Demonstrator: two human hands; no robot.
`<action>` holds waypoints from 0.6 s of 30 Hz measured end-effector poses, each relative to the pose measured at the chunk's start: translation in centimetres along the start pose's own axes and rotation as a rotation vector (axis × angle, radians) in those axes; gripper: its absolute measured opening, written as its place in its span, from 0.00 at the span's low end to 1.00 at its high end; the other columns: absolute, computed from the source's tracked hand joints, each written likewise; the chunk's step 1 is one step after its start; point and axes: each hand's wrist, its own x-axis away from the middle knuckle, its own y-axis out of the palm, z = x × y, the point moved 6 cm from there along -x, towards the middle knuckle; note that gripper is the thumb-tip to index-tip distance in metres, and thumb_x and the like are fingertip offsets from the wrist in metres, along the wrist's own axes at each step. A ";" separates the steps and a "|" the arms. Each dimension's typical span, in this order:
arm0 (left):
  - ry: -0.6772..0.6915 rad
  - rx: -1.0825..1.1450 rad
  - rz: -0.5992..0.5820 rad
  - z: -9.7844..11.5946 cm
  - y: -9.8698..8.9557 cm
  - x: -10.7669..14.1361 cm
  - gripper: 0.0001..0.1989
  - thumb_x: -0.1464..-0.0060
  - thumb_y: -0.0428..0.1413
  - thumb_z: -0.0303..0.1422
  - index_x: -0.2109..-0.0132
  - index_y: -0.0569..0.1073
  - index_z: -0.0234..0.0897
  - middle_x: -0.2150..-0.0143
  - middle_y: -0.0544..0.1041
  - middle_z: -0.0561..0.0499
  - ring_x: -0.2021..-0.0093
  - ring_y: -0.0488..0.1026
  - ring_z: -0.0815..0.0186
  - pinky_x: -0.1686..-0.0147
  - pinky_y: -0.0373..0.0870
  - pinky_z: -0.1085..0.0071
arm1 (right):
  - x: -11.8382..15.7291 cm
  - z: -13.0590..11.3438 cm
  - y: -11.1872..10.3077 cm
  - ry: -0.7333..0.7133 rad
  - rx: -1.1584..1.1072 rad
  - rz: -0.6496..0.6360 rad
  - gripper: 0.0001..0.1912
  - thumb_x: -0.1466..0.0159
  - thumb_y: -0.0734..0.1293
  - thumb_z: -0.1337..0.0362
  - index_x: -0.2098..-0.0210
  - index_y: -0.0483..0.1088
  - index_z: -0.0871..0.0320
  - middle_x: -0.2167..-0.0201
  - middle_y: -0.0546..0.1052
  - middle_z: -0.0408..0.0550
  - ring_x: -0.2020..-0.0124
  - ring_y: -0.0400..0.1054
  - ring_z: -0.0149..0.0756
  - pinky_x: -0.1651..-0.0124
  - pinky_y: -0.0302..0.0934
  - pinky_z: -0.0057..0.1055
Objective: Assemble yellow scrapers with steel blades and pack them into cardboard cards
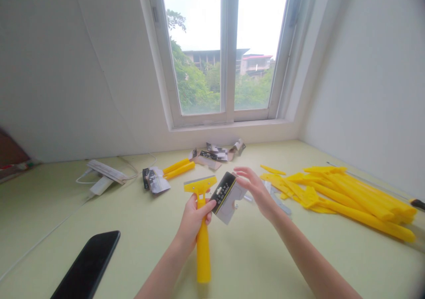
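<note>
A black phone lies on the pale green tabletop. Beyond it, near the wall, sit a white power strip with a white plug and thin cables. A two-pane window shows green trees and buildings.

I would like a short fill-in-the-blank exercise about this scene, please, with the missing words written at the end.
The left hand holds a printed card and a scraper whose handle is coloured ____.
Near the card's upper corner is the other hand, the ____ one.
The black phone lies toward the ____ side of the table.
Beyond the table, green trees show through the ____.

Missing words: yellow; right; left; window.
</note>
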 end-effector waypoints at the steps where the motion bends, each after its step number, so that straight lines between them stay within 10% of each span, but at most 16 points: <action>1: -0.003 -0.016 0.007 0.0 -0.1 0.0 0.19 0.57 0.59 0.33 0.56 0.65 0.37 0.72 0.67 0.56 0.83 0.58 0.81 0.84 0.52 0.83 | 0.0 -0.3 -0.1 -0.048 0.044 0.000 0.19 0.49 0.67 0.57 0.58 0.66 0.51 0.51 0.66 0.46 0.51 0.59 0.40 0.54 0.56 0.33; 7: 0.007 0.005 0.042 0.3 -0.6 -0.3 0.19 0.57 0.59 0.32 0.56 0.66 0.35 0.74 0.67 0.56 0.83 0.59 0.81 0.85 0.54 0.84 | 0.4 -1.4 0.3 -0.206 0.254 -0.141 0.08 0.47 0.66 0.59 0.76 0.71 0.57 0.53 0.68 0.49 0.51 0.59 0.41 0.51 0.54 0.34; 18: 0.086 0.698 0.224 2.0 -3.9 -1.4 0.07 0.49 0.49 0.24 0.62 0.69 0.33 0.71 0.67 0.51 0.75 0.66 0.76 0.73 0.68 0.79 | 1.4 -0.4 2.2 0.004 -0.107 -0.381 0.15 0.43 0.63 0.54 0.67 0.70 0.60 0.73 0.73 0.47 0.73 0.66 0.32 0.68 0.60 0.27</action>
